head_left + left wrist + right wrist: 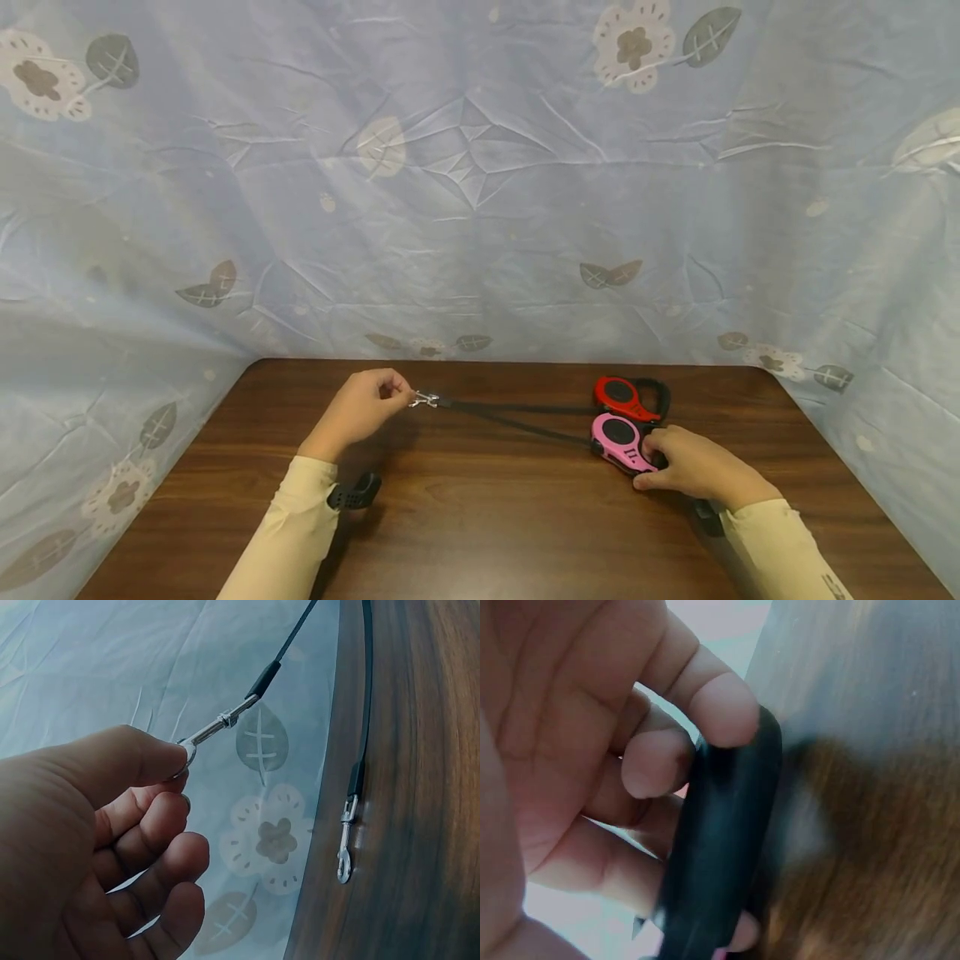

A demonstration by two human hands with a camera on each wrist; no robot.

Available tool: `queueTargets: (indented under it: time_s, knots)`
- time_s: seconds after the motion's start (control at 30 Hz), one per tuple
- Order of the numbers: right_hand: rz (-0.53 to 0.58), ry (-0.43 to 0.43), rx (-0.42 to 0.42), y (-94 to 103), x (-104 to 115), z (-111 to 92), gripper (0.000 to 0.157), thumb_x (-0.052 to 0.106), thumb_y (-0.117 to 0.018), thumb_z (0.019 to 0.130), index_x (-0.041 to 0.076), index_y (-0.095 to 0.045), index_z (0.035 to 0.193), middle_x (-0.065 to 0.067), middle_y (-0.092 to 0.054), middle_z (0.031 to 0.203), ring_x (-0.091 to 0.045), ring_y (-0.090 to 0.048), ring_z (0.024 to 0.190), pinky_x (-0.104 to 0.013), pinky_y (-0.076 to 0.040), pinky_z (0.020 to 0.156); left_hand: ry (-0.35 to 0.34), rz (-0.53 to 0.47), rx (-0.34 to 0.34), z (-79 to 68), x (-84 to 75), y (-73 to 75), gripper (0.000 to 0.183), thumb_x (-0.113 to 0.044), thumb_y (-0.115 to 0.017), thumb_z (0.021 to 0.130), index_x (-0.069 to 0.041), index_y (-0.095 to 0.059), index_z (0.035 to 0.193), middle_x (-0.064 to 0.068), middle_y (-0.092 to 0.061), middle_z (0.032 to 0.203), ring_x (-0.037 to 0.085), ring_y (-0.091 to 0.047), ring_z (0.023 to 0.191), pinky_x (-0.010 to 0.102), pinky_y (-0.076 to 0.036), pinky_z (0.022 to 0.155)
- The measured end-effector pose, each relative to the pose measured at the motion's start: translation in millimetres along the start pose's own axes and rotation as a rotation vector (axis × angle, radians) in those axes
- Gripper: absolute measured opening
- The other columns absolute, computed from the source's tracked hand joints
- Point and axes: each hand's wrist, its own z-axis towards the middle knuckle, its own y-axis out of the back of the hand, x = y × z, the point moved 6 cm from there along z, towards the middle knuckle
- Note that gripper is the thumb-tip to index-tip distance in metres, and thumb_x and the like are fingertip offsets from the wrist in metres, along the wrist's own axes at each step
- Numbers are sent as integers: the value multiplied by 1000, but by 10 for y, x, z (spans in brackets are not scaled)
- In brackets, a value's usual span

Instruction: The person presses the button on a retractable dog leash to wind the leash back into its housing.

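Note:
My left hand point(365, 406) pinches the end of a silver metal leash clip point(221, 724) between thumb and forefinger, its black cord stretching away from it. A second silver clip point(346, 840) lies on the wooden table in the left wrist view. My right hand point(697, 462) grips the pink retractable dog leash point(628, 450) on the right of the table. In the right wrist view its black handle point(724, 825) runs between the fingers and thumb. A red retractable dog leash point(611, 392) rests just behind the pink one. Two black cords reach from the leashes toward the left hand.
The brown wooden table point(480, 525) spans the lower part of the head view. A pale blue curtain point(480, 250) with leaf and flower prints hangs behind it and along both sides. Black straps point(355, 492) circle the wrists.

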Motion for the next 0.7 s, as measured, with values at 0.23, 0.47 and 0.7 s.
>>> queueTargets:
  time_s: [0.23, 0.47, 0.7]
  knots:
    - [-75, 54, -33, 38, 67, -15, 29, 49, -81, 86, 23, -68, 88, 10, -59, 97, -15, -55, 92, -33, -49, 77, 13, 12, 10, -4, 40, -16, 9, -21, -69, 98, -16, -72, 91, -5, -63, 80, 14, -56, 71, 34, -46, 68]
    - [-45, 47, -32, 69, 78, -12, 33, 55, -74, 91, 23, -71, 97, 10, -66, 100, -11, -62, 88, -37, -53, 78, 18, 37, -15, -5, 48, 16, 9, -22, -69, 97, -17, -72, 90, -5, -62, 78, 14, -54, 69, 34, -46, 67]
    - [77, -1, 20, 57, 93, -12, 38, 52, -69, 96, 14, -71, 102, 5, -68, 94, -9, -64, 77, -35, -54, 73, 20, 52, 2, -4, 65, 16, 10, -21, -68, 98, -14, -73, 92, -5, -62, 78, 14, -53, 67, 34, -45, 66]
